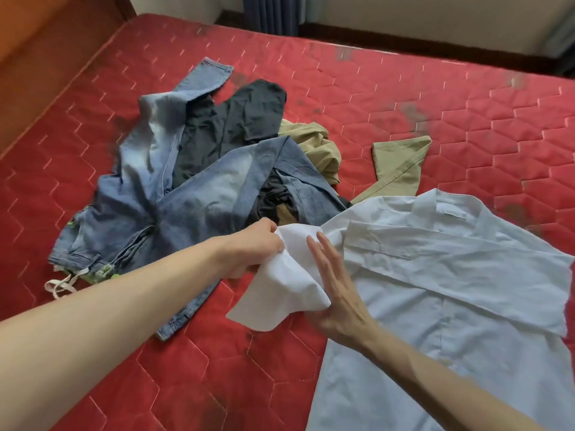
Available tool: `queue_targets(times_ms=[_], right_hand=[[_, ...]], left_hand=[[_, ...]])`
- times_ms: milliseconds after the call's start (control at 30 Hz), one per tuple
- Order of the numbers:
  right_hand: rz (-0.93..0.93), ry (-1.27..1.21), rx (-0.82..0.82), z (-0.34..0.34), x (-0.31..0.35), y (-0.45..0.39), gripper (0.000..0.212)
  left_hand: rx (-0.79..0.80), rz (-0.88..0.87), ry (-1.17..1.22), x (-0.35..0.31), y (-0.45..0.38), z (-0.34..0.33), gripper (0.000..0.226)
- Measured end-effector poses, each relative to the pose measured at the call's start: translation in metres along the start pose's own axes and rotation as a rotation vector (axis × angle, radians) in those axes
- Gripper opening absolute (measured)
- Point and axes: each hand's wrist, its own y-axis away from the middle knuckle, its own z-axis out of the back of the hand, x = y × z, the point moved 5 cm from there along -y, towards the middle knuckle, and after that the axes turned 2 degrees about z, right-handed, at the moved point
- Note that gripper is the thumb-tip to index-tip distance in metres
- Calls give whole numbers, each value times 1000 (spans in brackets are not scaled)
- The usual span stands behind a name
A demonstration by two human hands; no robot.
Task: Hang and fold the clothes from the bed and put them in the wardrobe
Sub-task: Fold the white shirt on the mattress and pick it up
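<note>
A pale white collared cotton shirt (435, 275) lies spread on the near right part of the red quilted mattress of the bed (404, 98), collar toward the far side. Its short sleeve (280, 290) on the left is lifted off the mattress. The left hand (252, 250) has its fingers curled round the upper edge of that sleeve, its grip pinching the white cloth. The right hand (333, 281) rests with straight, spread fingers flat against the shirt just beside the sleeve, at the shoulder; whether its thumb sits under the cloth cannot be told.

To the left of the shirt and touching it lies a heap of other clothes. A pair of faded blue denim jeans (149, 194) sprawls across the heap, one leg reaching toward the far side of the bed, with a white drawstring (62, 284) trailing from the waist at the near left. A dark charcoal garment (236, 122) lies partly under the jeans. A khaki tan garment (314, 144) shows behind the denim, and a further tan piece (401, 163) lies just beyond the shirt's collar, probably part of the same garment.

Past the far edge of the bed hangs a dark blue curtain (267, 10) against a light wall.
</note>
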Motion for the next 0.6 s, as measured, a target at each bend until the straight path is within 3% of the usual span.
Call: queue_targets(times_ms=[67,167,233,333,433,600], right_hand=[[6,-85,-84,11,8,9,103],[71,-91,-270,36,15,22,92],[107,-33,-368,53,12,32,74],[13,92,-465,78,-8,49,49],[-119,35,-521,106,-39,69,28],[-262,-213,-467,149,-91,94,31]], left_hand=[[-20,-27,129,-20,-2,-22,61],[43,24,232,-40,-9,-58,37],[100,120,296,-51,-11,-79,38],[215,165,459,-73,-11,-111,34],[343,229,616,-94,-12,-146,41],[428,315,631,-124,-20,-197,61]])
